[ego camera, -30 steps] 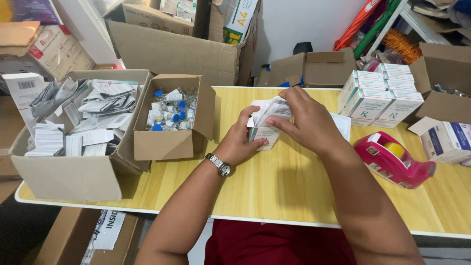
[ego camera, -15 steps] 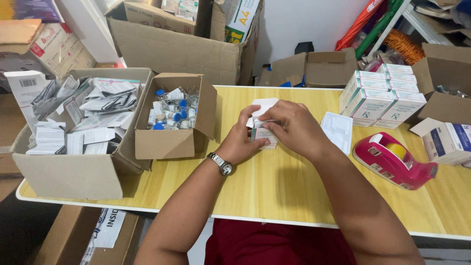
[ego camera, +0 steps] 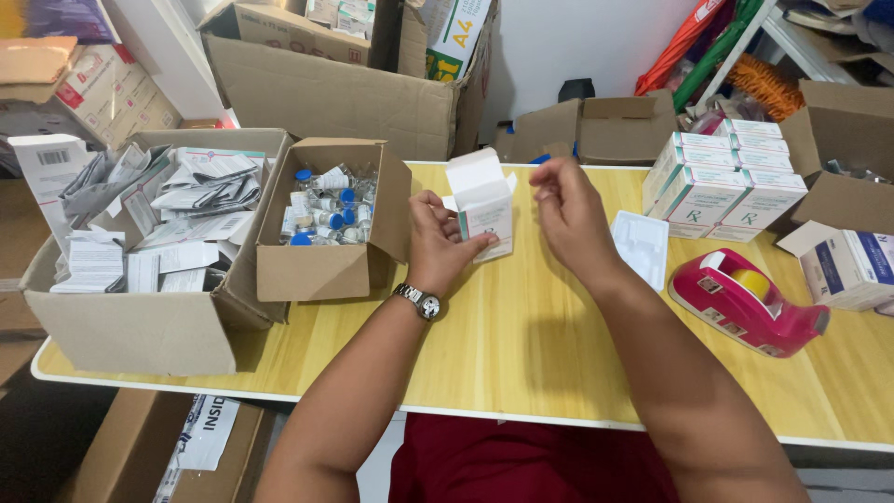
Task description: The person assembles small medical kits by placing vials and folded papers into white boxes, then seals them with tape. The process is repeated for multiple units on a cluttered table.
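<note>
Nearest to us, our two forearms reach out over the yellow table (ego camera: 521,354), a wristwatch (ego camera: 417,301) on the left wrist. Our left hand (ego camera: 438,244) is closed around a small white carton (ego camera: 484,207) – held upright just above the tabletop, its top flap standing open. Our right hand (ego camera: 568,210) hovers just right of the carton, not touching it, the fingers loosely curled and pinched together at the tips (whether anything is between them, we cannot tell).

To the right of that hand a white plastic tray insert (ego camera: 641,244) lies flat on the table, and nearer the right edge sits a pink tape dispenser (ego camera: 745,298). Left of the carton stands a small open cardboard box (ego camera: 321,270) filled with little vials, many blue-capped – and beside it, further left, a larger cardboard box (ego camera: 140,326) holding folded paper leaflets.

Farther back on the right, a stack of white-and-green cartons (ego camera: 722,186) sits near the table's far edge. Beyond the table, more brown cardboard boxes (ego camera: 335,93) stand against the wall.
</note>
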